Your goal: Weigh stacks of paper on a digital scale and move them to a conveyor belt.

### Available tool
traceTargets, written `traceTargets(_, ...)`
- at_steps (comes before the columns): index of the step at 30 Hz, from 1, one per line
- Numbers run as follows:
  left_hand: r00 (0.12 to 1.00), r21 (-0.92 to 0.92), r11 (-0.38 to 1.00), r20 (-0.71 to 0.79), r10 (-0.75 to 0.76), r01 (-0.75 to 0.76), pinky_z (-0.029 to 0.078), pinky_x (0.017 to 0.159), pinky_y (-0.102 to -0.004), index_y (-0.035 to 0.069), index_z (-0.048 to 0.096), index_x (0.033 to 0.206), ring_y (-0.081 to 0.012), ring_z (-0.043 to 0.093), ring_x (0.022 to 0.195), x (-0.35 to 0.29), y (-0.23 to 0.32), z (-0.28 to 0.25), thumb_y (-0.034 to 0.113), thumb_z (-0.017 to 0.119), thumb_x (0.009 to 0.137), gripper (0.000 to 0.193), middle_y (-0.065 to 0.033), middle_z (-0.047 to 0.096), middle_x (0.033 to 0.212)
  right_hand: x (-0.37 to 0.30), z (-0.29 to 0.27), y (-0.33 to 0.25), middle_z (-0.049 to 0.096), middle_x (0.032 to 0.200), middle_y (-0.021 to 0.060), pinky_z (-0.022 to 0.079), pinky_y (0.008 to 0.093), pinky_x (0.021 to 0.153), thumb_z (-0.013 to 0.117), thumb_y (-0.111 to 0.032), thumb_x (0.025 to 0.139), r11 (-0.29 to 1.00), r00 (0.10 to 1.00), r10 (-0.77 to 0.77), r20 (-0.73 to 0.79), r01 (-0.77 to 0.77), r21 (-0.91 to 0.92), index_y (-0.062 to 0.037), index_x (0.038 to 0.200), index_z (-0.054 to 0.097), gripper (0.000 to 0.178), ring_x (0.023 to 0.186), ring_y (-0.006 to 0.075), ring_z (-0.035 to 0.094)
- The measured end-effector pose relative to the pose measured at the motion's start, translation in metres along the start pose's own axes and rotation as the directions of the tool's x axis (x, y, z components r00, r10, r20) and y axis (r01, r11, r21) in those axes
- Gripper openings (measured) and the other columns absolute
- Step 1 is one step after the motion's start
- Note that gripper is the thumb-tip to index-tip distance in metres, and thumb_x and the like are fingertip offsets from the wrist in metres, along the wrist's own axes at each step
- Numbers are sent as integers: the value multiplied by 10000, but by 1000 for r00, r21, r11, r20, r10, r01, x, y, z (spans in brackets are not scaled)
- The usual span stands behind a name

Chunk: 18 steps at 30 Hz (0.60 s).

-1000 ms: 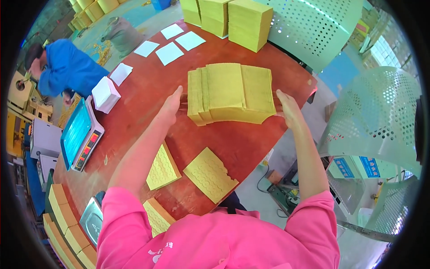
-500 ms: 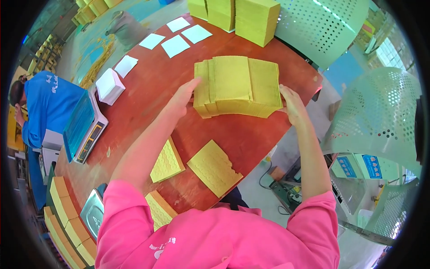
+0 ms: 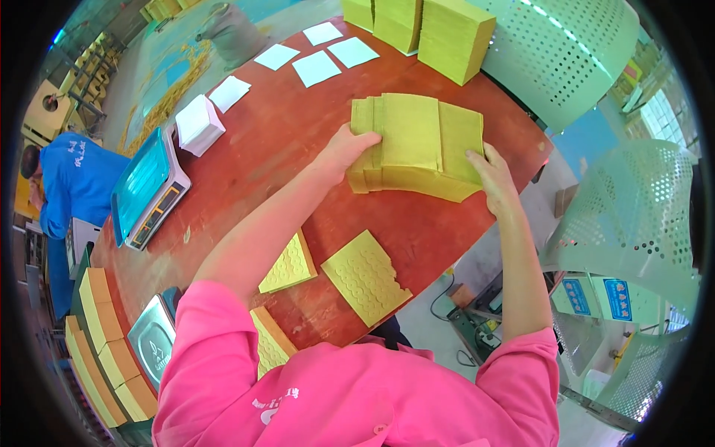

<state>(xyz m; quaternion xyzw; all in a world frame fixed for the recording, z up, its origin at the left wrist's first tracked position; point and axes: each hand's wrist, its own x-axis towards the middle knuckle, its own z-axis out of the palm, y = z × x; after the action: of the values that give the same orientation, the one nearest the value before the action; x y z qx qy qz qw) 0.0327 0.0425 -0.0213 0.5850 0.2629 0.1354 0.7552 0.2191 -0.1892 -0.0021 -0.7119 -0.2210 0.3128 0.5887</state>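
A thick stack of yellow paper sheets (image 3: 411,138) lies across the red table in front of me, its sheets in uneven, slightly fanned sections. At its left end, my left hand (image 3: 351,151) grips the side, thumb over the top. My right hand (image 3: 493,177) holds the right end, thumb on the upper face and fingers around the edge. Whether the stack is raised off the table I cannot tell. Closer to my body are a yellow embossed sheet pile with a ragged edge (image 3: 366,278) and another embossed yellow stack (image 3: 289,267) by my left forearm.
A weighing scale (image 3: 153,190) stands at the left, near a white paper stack (image 3: 199,128) and several white sheets (image 3: 316,68). Tall yellow stacks (image 3: 456,41) line the far edge beside a perforated green metal guard (image 3: 558,56). A person in blue (image 3: 78,175) is at far left.
Both hands have closed in on the stack's ends, thumbs now over its top. The whole view has shifted slightly, with the stack appearing further right.
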Motion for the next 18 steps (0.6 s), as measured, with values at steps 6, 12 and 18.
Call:
traceTargets(6,996,131,990,-60,67,-59,474,989,-380,21,408,1396,-223,563,1183,11,-2,-2,131,668,849,615,-137,547,1332,-2,3,-3,609,1240,112,418,328,1007,635,-179,913,1000,1000,-12,10,12,-28,34,1346,498,501,1149,186,565)
traceTargets(12,981,243,970,-180,69,-24,447,1031,-374,34,139,1535,-262,502,1276,8,4,5,123,692,821,907,-174,452,1432,2,2,1,605,1252,124,431,326,995,653,-188,884,998,1000,-19,2,19,-61,31,1365,480,556,1146,194,571)
traceTargets(18,973,265,961,-187,136,-83,443,1030,-365,49,112,1559,-278,512,1274,5,8,7,109,677,795,952,-179,477,1420,5,2,6,605,1257,135,438,328,993,661,-194,870,999,1000,-14,-20,14,-45,25,1377,471,584,1147,204,578)
